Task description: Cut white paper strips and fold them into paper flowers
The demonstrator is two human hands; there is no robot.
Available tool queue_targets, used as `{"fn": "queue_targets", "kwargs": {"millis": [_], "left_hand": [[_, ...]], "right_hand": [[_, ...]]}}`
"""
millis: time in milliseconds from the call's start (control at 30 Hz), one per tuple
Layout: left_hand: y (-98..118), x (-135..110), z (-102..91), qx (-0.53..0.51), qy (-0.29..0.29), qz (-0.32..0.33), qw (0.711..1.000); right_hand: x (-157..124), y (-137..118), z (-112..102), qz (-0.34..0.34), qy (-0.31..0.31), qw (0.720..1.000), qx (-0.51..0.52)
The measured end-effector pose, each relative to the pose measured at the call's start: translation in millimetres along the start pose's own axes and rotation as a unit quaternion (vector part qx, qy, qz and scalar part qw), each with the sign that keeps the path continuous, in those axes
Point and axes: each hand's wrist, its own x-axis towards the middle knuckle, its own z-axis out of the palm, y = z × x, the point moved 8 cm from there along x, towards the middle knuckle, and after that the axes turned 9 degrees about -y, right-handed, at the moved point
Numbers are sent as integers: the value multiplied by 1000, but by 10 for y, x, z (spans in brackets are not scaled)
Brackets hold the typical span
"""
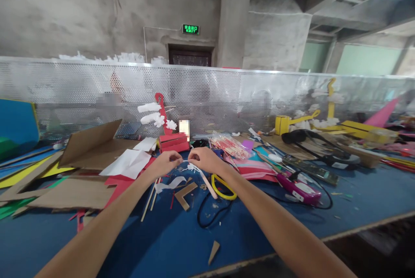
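Note:
Both my arms reach forward over a blue table top (155, 243). My left hand (168, 162) and my right hand (205, 160) are closed in pinches, almost touching each other. Between them they hold a thin wooden stick (206, 183) with a small white fluffy piece (192, 167) at its upper end. The stick slants down to the right under my right hand. A white paper strip (169, 184) lies just below my left hand. Yellow-handled scissors (223, 188) rest on the table beside my right wrist.
Cardboard sheets (87, 144), white paper (128, 162) and red paper lie at the left. A red box (173, 142), a bag of sticks (231, 145), a pink glue gun (300, 189) with black cable, and a perforated metal screen (227, 96) stand behind. The table's edge (356, 228) runs at the lower right.

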Motion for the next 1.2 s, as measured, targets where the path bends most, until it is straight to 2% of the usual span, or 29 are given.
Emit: {"fn": "queue_targets", "kwargs": {"millis": [67,200,333,500,733,800,900,967,1033,1100,1200], "left_hand": [[-66,-24,46,24,-26,-21,999],[-228,-90,247,22,-143,-75,987],[-197,-130,326,11,-193,-75,978],[-182,-135,330,-2,-193,-76,978],[-255,-128,310,23,-197,-72,977],[-213,-104,298,-6,-190,-56,980],[-98,-61,251,-109,-159,-32,981],[1,-46,185,-168,-123,-15,978],[95,-50,103,-198,-82,0,977],[169,-66,50,-219,-57,7,974],[237,-93,29,-249,-47,6,967]], "right_hand": [[-6,134,1,39,-1,999,-22],[-43,355,10,99,-21,992,-81],[-77,418,17,121,-38,984,-125],[-102,453,75,145,-64,978,-134],[-83,464,70,141,-54,982,-116],[-65,422,50,126,-48,988,-70],[-50,322,90,105,-79,986,101],[-57,207,166,96,-126,956,246],[-54,71,175,78,-132,927,342],[-33,-25,136,60,-104,916,383],[10,-61,40,37,-25,909,415]]}}
